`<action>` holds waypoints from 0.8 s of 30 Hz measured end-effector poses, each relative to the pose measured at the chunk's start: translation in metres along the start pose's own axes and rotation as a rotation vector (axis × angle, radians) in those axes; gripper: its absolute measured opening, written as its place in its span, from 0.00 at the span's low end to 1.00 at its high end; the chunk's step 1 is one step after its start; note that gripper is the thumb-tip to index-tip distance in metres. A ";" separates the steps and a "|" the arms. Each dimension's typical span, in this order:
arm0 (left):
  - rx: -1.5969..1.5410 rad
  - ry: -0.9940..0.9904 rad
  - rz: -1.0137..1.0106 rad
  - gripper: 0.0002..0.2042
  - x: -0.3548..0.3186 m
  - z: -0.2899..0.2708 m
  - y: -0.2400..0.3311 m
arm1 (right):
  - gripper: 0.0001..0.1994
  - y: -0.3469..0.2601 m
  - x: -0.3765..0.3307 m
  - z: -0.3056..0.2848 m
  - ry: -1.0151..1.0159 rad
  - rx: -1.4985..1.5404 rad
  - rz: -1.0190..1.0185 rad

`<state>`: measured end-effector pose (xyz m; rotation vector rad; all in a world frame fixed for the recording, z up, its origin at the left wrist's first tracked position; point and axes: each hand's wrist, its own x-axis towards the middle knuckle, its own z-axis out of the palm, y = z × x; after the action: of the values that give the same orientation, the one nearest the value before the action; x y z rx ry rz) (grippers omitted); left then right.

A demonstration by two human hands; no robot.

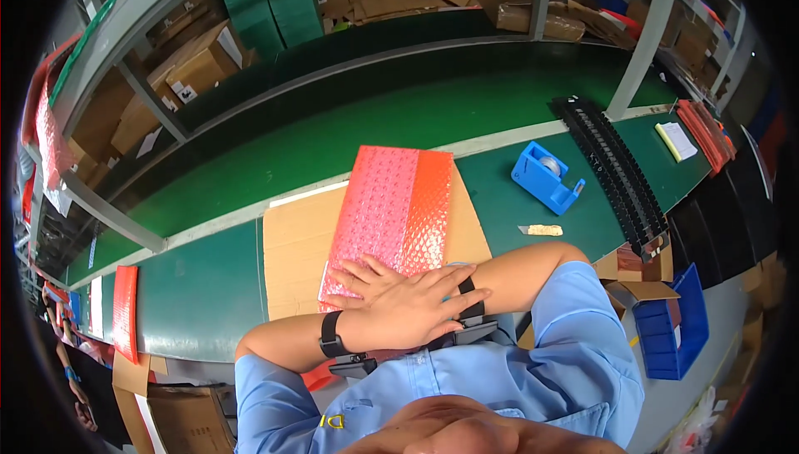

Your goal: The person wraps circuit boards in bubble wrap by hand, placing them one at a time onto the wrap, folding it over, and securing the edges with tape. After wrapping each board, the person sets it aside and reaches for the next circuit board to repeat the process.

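My forearms cross in front of my chest. My left hand (416,311) reaches to the right and lies over my right hand (368,281), which points left. Both hands have their fingers spread, and neither grips anything. Under the right hand's fingers is the near end of a pink and red bubble-wrap bag (383,204); the crossed hands partly hide that end. The bag lies flat on a brown cardboard sheet (291,246) on the green bench (200,287).
To the right are a blue tape dispenser (541,179), a small cutter knife (543,230), a long black slotted strip (612,167), a notepad (677,142) and stacked red bags (707,139). Another red bubble-wrap piece (125,312) lies left. A green conveyor (333,146) runs beyond; a blue bin (672,329) stands lower right.
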<state>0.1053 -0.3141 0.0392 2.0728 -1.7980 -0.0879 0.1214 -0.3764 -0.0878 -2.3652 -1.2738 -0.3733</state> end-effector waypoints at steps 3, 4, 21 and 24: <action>-0.017 0.015 0.006 0.34 0.000 -0.001 -0.001 | 0.40 -0.001 0.000 -0.011 -0.130 -0.032 0.033; -0.016 0.008 0.012 0.33 0.001 -0.001 -0.001 | 0.40 -0.001 -0.002 -0.012 -0.119 -0.030 0.021; -0.020 -0.014 0.015 0.33 0.001 -0.001 -0.001 | 0.53 0.000 -0.003 0.001 0.002 -0.214 -0.034; -0.022 -0.024 0.014 0.33 0.001 0.000 -0.001 | 0.53 0.000 -0.003 0.007 0.036 -0.189 -0.020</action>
<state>0.1068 -0.3148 0.0389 2.0519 -1.8181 -0.1289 0.1193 -0.3755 -0.0948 -2.4896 -1.2975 -0.5623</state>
